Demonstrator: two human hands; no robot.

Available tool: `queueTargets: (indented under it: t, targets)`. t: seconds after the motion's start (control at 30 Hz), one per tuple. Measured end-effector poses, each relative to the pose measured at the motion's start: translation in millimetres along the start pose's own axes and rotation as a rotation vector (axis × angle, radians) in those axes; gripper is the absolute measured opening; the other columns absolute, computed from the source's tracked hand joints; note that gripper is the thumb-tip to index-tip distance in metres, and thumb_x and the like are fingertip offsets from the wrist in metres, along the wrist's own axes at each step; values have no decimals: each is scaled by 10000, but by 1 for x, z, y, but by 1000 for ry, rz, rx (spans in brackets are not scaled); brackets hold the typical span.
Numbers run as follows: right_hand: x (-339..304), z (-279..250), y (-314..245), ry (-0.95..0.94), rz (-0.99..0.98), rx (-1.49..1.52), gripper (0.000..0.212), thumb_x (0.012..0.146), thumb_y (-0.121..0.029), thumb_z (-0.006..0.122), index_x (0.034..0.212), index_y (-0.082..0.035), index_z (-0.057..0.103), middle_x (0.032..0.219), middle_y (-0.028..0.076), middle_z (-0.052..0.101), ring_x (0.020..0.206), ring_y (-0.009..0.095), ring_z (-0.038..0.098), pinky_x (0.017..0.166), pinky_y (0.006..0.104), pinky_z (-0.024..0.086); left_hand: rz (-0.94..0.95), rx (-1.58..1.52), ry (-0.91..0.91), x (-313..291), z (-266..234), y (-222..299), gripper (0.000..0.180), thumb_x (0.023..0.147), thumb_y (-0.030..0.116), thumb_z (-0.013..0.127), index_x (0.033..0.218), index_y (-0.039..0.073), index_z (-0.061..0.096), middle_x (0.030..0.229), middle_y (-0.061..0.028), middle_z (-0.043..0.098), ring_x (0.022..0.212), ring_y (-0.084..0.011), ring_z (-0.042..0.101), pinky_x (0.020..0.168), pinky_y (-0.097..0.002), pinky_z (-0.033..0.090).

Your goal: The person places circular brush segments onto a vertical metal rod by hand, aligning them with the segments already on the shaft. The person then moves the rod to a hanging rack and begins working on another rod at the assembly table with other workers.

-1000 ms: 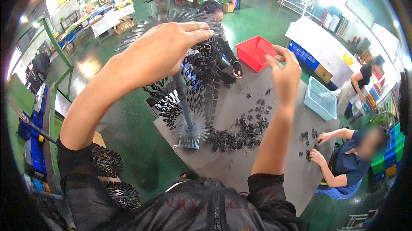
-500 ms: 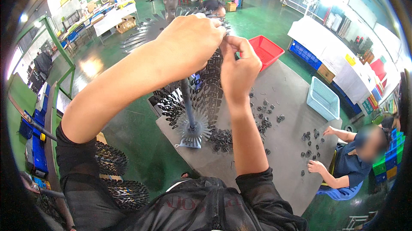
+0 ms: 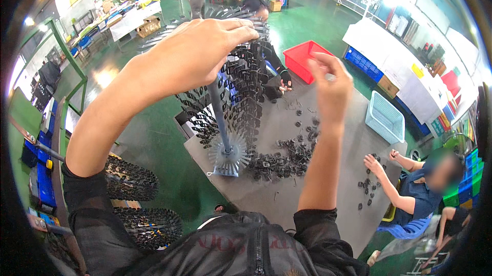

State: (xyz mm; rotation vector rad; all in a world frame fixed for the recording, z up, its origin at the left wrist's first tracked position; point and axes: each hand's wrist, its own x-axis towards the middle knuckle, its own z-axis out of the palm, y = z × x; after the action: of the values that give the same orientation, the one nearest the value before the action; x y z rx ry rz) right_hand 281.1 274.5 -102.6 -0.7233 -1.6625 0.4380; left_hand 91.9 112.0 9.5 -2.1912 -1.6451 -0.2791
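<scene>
A tall rack hung with rows of small black clip-like parts (image 3: 241, 86) stands before me on a grey central pole (image 3: 218, 112). My left hand (image 3: 220, 40) reaches across its upper rim, fingers stretched out over the hanging parts; the thumb is hidden. Apart from the rack, my right hand (image 3: 332, 89) is raised above the table, its fingers curled and slightly blurred. A small pale spot shows in its palm, too small to name. Below lies a loose pile of black parts (image 3: 282, 160) on the grey table (image 3: 251, 194).
A red basket (image 3: 300, 60) and a light-blue basket (image 3: 385, 117) stand at the table's edges. One co-worker (image 3: 423, 189) sits at the right beside scattered black parts; another person's gloved hand (image 3: 285, 78) is behind the rack. More loaded racks (image 3: 146, 224) stand lower left.
My right hand has left the rack's rim and moved right. My left hand has shifted slightly left, its fingers straighter. A co-worker's hand has come into view behind the rack.
</scene>
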Motion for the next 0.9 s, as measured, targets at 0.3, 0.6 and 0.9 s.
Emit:
queueTargets:
  t: [0.3,0.6,0.9]
  targets:
    - [-24,66,-57,129,-197,82,118,787,-118,711,883,-70,664,794,52,660,695,239,587,693,356,425,-80,41,-109,17,-6,15,475,764,59,653,1206,-68,532,1240,-202,559,1114,-367,560,949,-416,464]
    - [-12,45,-38,-228,145,670,93,803,-16,694,895,-2,698,804,28,693,696,65,585,659,240,479,-96,167,-117,17,3,17,485,687,-85,576,1170,-48,595,1233,-198,586,1126,-337,572,971,-395,469]
    - [9,-15,34,-37,57,-311,216,791,-121,728,995,-58,698,920,68,699,809,164,641,750,307,497,58,49,106,0,12,-5,472,762,-97,537,1225,-4,542,1293,-170,539,1163,-347,539,980,-409,463]
